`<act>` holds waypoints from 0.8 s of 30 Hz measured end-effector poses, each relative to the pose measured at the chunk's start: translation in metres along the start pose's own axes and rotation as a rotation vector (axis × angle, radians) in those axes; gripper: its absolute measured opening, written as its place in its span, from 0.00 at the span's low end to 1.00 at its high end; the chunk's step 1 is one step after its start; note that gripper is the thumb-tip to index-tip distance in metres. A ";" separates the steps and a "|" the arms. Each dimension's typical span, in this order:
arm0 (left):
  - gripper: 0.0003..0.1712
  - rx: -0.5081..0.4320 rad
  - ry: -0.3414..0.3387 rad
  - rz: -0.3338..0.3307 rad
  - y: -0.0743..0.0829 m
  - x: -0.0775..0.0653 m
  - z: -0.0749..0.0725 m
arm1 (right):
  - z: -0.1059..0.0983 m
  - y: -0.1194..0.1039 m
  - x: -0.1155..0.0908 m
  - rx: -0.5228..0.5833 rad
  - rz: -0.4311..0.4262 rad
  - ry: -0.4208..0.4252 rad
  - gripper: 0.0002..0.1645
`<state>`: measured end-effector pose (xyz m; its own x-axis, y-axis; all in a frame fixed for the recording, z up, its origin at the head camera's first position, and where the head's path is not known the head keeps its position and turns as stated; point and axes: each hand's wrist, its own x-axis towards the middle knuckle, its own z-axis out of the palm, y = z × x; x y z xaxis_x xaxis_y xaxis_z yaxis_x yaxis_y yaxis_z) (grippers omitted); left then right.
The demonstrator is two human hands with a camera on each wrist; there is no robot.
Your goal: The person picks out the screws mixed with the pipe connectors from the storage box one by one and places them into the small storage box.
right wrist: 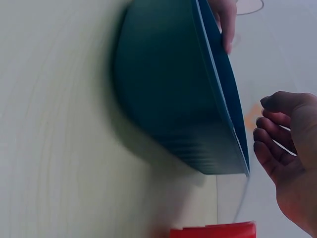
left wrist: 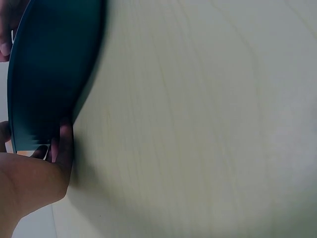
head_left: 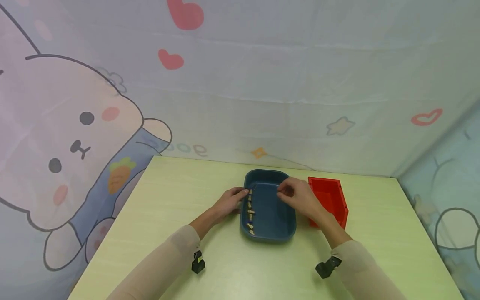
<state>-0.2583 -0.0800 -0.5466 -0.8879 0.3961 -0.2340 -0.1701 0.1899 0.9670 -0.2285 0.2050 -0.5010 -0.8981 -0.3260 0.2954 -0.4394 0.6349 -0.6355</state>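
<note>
A dark blue rectangular tray point(head_left: 271, 216) sits on the table. My left hand point(head_left: 228, 203) grips its left wall, with the thumb on the rim; in the left wrist view, fingers point(left wrist: 65, 144) lie against the tray's outer side. Several small gold-coloured pieces point(head_left: 250, 211) form a row along the tray's left inner edge, too small to make out in kind. Over the right part of the tray is my right hand point(head_left: 298, 196), its fingers loosely curled. In the right wrist view, thumb and fingertips point(right wrist: 266, 102) stand beyond the rim, and nothing shows between them.
A red plastic box point(head_left: 330, 200) stands just right of the tray, partly behind my right forearm. The pale wooden table point(head_left: 180, 183) ends at a cloth backdrop point(head_left: 240, 83) with cartoon prints. Black wrist cameras point(head_left: 328, 267) hang at both sleeves.
</note>
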 end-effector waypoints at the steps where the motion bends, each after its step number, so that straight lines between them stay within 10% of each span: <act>1: 0.36 -0.001 0.002 -0.001 0.000 0.000 0.000 | 0.002 -0.001 0.000 -0.003 -0.007 0.000 0.06; 24: 0.35 -0.018 0.006 -0.011 -0.001 0.003 0.000 | 0.036 -0.017 0.016 0.055 -0.032 0.008 0.08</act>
<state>-0.2607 -0.0786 -0.5485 -0.8883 0.3889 -0.2441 -0.1874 0.1784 0.9660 -0.2344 0.1638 -0.5111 -0.8838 -0.3394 0.3221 -0.4665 0.5848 -0.6636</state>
